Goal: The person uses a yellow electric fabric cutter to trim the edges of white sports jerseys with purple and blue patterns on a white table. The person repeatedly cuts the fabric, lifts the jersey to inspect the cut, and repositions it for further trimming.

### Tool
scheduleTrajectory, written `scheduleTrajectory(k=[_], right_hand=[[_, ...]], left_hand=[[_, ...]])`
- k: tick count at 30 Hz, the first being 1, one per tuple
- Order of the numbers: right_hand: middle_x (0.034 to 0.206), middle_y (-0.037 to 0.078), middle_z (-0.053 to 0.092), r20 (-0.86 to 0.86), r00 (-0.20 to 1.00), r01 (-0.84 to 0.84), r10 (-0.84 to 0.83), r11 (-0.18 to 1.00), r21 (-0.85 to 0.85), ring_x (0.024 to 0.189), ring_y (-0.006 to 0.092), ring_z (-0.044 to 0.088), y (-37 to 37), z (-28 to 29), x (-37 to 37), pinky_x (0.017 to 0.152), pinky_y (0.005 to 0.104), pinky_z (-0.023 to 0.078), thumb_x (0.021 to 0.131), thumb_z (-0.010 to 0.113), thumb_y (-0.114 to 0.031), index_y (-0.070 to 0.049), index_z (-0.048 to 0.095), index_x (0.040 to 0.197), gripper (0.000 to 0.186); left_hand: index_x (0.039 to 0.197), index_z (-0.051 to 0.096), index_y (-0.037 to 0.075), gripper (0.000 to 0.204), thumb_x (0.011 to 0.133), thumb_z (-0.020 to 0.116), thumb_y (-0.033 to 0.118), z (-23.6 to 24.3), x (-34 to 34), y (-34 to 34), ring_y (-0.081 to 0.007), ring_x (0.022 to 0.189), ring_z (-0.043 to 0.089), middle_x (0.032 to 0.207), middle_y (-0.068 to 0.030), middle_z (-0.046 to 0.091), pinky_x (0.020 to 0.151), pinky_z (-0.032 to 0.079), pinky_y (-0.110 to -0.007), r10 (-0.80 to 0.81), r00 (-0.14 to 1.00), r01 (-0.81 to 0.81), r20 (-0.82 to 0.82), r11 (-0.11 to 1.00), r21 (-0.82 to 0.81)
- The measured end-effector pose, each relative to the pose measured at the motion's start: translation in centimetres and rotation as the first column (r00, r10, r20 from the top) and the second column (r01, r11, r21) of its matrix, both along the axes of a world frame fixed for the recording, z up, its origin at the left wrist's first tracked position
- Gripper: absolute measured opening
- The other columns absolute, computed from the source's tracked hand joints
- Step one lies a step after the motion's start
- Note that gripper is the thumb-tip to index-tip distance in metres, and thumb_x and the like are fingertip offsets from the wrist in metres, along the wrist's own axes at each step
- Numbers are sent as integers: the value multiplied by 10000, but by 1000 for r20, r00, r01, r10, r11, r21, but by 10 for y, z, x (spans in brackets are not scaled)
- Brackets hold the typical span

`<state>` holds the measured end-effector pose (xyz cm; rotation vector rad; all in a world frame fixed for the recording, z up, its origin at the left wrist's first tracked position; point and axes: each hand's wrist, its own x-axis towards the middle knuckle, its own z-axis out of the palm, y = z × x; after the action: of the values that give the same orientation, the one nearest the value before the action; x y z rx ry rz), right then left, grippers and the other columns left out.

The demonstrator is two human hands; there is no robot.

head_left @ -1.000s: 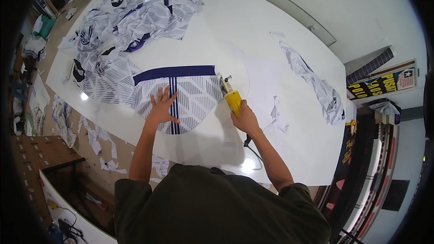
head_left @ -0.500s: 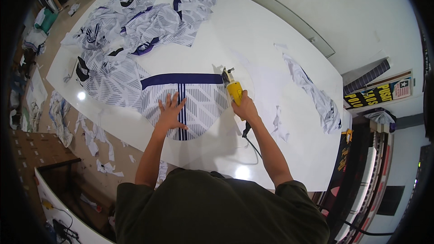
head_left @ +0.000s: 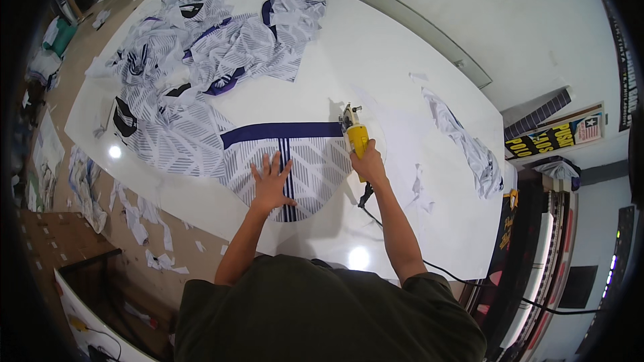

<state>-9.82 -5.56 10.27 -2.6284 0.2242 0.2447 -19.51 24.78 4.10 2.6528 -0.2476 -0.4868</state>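
Yellow fabric cutter (head_left: 356, 137) clasped in right hand (head_left: 368, 164), unmoved, left hand (head_left: 272, 181) still flat on patterned cloth (head_left: 315, 161).

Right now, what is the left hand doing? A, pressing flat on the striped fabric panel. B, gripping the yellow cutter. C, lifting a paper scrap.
A: the left hand lies spread, palm down, on the striped fabric panel, while the right hand holds the yellow cutter.
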Motion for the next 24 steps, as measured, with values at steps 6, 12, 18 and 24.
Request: scheduleTrajectory(k=[6, 12, 18, 24], right_hand=[[972, 380, 678, 63, 989, 136, -134, 990, -27, 942, 543, 676, 9, 2, -2, 786, 546, 575, 861, 708, -362, 59, 424, 1255, 643], [888, 193, 700, -16, 910, 399, -414, 864, 307, 701, 301, 730, -23, -14, -93, 600, 413, 598, 871, 738, -315, 39, 514, 1190, 526], [862, 143, 646, -105, 696, 657, -711, 570, 494, 611, 239, 693, -37, 50, -210, 490, 369, 578, 892, 727, -254, 35, 500, 1175, 464], [863, 134, 646, -58, 478, 720, -876, 353, 597, 629, 209, 672, -82, 53, -284, 525, 356, 566, 897, 717, -261, 40, 506, 1174, 460]], left_hand=[[1585, 362, 170, 1208, 575, 938, 497, 8, -6, 0, -478, 1546, 92, 1692, -200, 153, 1136, 112, -775, -42, 999, 41, 30, 999, 19], [1180, 644, 33, 565, 768, 832, 370, -49, 15, 28, -388, 1131, 573, 1172, -238, 619, 948, 487, -458, -406, 896, 325, -179, 875, -358], [1129, 693, -31, 375, 820, 752, 173, 55, 186, 21, -362, 991, 698, 1035, -207, 740, 926, 530, -438, -80, 978, -17, -194, 891, -453], [1630, 103, 71, 1045, 893, 745, 442, 54, 308, -91, -570, 1503, 116, 1672, -288, 67, 1181, 261, -645, 86, 881, 116, 465, 913, -390]])
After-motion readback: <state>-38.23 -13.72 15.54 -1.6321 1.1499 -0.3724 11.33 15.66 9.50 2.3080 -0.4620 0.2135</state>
